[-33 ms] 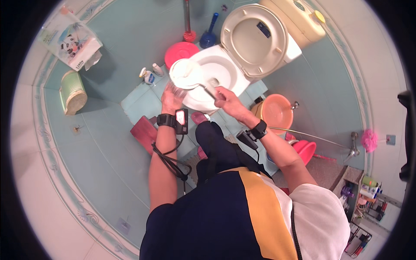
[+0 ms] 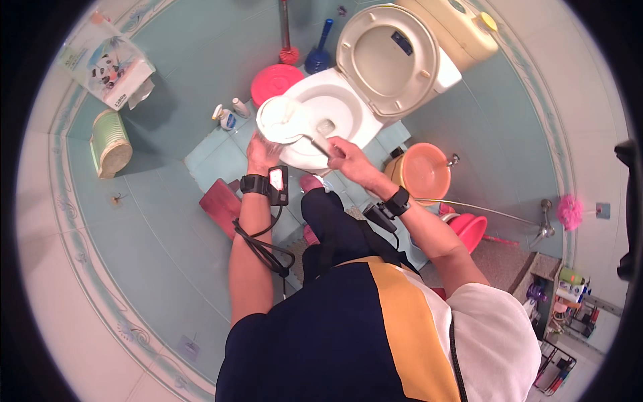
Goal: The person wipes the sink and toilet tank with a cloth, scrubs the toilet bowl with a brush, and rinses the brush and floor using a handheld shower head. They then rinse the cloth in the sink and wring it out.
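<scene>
A round white dipper-like vessel [image 2: 280, 119] with a slim, partly dark handle is over the front left of the toilet bowl [image 2: 351, 110]. My right hand [image 2: 349, 161] is closed around the end of that handle. Beside the vessel's near left edge is my left hand [image 2: 262, 155]; its fingers are partly hidden and blurred, and something clear or streaky shows by them. I cannot make out whether they grip the rim. The toilet seat [image 2: 387, 60] and lid stand raised against the tank.
A pink round lid or basin [image 2: 276, 84], a blue plunger [image 2: 320, 53], a red toilet brush [image 2: 289, 52] and a pump bottle [image 2: 224, 118] stand around the toilet's left. To the right are an orange bucket [image 2: 425, 173] and a shower hose [image 2: 482, 212]. A dark red panel-like object [image 2: 220, 206] is near my left forearm.
The whole view has shifted slightly, with things a little further left and up. My hands and the white vessel keep nearly the same positions relative to the toilet.
</scene>
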A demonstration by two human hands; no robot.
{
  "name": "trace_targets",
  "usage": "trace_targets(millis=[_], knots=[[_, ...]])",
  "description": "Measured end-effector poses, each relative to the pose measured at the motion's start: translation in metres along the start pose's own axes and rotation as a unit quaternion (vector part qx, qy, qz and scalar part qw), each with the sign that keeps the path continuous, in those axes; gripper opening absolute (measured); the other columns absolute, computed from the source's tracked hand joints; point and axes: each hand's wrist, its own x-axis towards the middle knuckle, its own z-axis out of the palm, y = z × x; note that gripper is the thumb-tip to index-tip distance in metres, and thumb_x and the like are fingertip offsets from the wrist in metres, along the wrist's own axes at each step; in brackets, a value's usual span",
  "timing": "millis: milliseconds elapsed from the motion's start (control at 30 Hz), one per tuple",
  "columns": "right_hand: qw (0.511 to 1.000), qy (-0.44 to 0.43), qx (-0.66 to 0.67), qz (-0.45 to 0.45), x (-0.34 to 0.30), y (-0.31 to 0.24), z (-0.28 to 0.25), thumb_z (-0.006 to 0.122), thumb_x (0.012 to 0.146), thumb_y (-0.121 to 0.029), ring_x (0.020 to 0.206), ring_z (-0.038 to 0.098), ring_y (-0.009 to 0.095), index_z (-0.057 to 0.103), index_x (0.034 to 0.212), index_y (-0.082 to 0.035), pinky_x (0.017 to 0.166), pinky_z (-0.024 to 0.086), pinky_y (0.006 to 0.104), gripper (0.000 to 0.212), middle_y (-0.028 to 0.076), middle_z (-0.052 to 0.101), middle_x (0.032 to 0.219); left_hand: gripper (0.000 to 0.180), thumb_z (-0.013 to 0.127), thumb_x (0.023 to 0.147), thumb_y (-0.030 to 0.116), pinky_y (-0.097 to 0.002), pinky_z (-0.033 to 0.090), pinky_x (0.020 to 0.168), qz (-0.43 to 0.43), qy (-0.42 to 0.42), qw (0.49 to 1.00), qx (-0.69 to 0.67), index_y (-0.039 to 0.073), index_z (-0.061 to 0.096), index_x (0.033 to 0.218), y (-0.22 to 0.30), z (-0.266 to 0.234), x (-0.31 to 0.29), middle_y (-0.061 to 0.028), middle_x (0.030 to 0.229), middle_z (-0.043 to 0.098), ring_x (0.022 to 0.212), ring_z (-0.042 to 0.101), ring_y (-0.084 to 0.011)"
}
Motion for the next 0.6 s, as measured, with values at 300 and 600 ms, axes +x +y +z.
trace_targets(millis=[300, 600], knots=[[0.993, 0.099, -0.012, -0.062, -0.052, 0.027, -0.044, 0.058, 0.072, -0.004, 0.078, 0.049, 0.017, 0.051, 0.114, -0.006, 0.072, 0.044, 0.0315, 0.043, 0.006, 0.05, 0.084, 0.04, 0.054, 0.089, 0.016, -0.0392, 0.047, 0.09, 0.092, -0.157, 0.962, 0.203, 0.004, 0.047, 0.126, -0.062, 0.076, -0.013, -0.0113, 0.124, 0.054, 0.108, 0.056, -0.0253], [0.946, 0.31, -0.084, -0.033, -0.127, 0.094, -0.161, 0.053, 0.076, -0.005, 0.091, 0.055, 0.035, 0.051, 0.115, -0.008, 0.078, 0.045, 0.0433, 0.039, 0.016, 0.057, 0.099, 0.059, 0.051, 0.09, 0.046, -0.0454, 0.038, 0.099, -0.071, -0.172, 0.977, 0.102, 0.004, 0.042, 0.13, -0.248, 0.224, -0.022, -0.0151, 0.126, 0.051, 0.118, 0.047, -0.0307]])
